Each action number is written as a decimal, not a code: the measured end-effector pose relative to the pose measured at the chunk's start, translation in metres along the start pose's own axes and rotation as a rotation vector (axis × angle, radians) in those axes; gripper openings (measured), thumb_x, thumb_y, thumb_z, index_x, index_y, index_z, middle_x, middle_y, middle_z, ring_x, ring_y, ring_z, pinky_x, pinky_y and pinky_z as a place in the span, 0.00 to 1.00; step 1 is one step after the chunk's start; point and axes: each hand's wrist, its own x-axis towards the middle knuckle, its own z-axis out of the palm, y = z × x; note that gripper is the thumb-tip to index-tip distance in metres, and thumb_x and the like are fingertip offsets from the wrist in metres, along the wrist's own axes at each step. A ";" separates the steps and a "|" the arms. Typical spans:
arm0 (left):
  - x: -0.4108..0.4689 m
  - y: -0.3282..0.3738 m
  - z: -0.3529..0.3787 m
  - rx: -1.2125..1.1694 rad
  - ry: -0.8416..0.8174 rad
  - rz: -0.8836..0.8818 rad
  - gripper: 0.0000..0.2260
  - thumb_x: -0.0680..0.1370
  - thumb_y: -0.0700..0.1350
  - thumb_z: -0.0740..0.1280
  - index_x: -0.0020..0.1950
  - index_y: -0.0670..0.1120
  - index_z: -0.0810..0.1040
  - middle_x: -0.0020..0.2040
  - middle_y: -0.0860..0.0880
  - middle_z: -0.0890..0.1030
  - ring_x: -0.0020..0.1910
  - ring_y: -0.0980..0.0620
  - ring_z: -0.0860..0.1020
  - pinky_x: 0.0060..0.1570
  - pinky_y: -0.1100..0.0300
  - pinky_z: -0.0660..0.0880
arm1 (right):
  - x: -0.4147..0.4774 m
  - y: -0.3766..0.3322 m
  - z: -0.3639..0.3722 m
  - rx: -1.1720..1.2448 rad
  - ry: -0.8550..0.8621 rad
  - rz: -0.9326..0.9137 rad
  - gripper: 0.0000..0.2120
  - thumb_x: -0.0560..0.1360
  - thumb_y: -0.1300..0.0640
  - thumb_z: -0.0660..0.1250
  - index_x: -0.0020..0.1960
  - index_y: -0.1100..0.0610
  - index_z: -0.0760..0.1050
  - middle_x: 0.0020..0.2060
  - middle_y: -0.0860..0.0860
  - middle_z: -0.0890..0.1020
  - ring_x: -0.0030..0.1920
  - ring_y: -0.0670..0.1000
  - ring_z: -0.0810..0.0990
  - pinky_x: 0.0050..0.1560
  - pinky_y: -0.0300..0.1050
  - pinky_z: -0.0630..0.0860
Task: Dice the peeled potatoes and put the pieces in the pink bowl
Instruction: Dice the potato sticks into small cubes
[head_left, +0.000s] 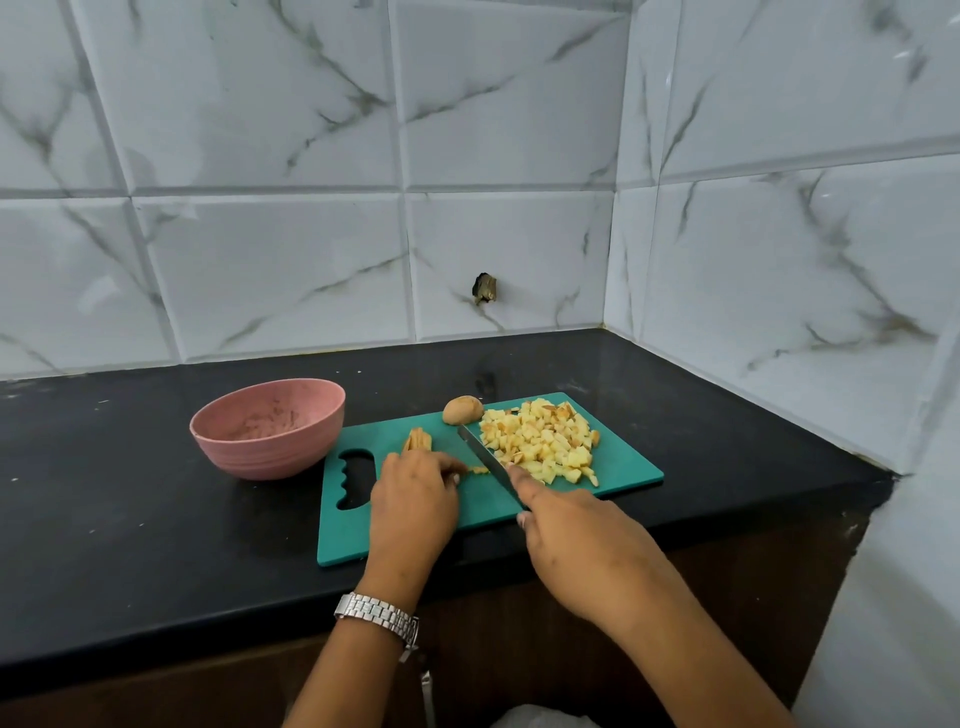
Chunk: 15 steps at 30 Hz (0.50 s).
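Two walls of white tiles with grey streaks meet in a corner, and one tile has a small dark hole in it. Under the walls runs a long black counter. A green cutting board lies on it near the front edge, with a handle hole at its left end. The pink bowl sits upright just left of the board, with some smears inside. A big heap of yellow potato cubes covers the right part of the board. The right hand is wrapped round the knife handle, with one finger laid along the top of the blade. The blade slants across the board, right beside the heap. The left hand is bent down over some potato sticks and holds them on the board; their ends poke out past the knuckles. One small bit lies between its fingertips and the blade. A whole potato rests at the far edge of the board, near the knife tip. A silver watch is on the left wrist.
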 end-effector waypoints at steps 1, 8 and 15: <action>0.000 0.000 0.000 -0.004 -0.005 0.008 0.12 0.80 0.46 0.62 0.62 0.55 0.78 0.59 0.52 0.77 0.58 0.52 0.69 0.55 0.57 0.69 | -0.002 0.001 0.000 0.015 0.001 -0.007 0.26 0.85 0.51 0.50 0.80 0.41 0.45 0.49 0.49 0.72 0.48 0.49 0.75 0.48 0.48 0.75; -0.001 -0.008 -0.004 -0.120 0.140 -0.138 0.18 0.78 0.39 0.63 0.65 0.53 0.75 0.64 0.50 0.73 0.63 0.51 0.67 0.59 0.64 0.58 | -0.007 0.002 0.005 0.059 -0.085 -0.048 0.24 0.85 0.48 0.50 0.79 0.40 0.48 0.62 0.50 0.76 0.55 0.50 0.77 0.56 0.50 0.77; 0.018 -0.018 -0.018 -0.067 -0.053 -0.191 0.18 0.77 0.48 0.67 0.67 0.55 0.73 0.66 0.46 0.70 0.68 0.48 0.65 0.68 0.55 0.57 | 0.014 0.014 0.004 0.119 -0.003 -0.009 0.25 0.85 0.48 0.49 0.79 0.39 0.47 0.55 0.49 0.75 0.49 0.48 0.75 0.49 0.47 0.76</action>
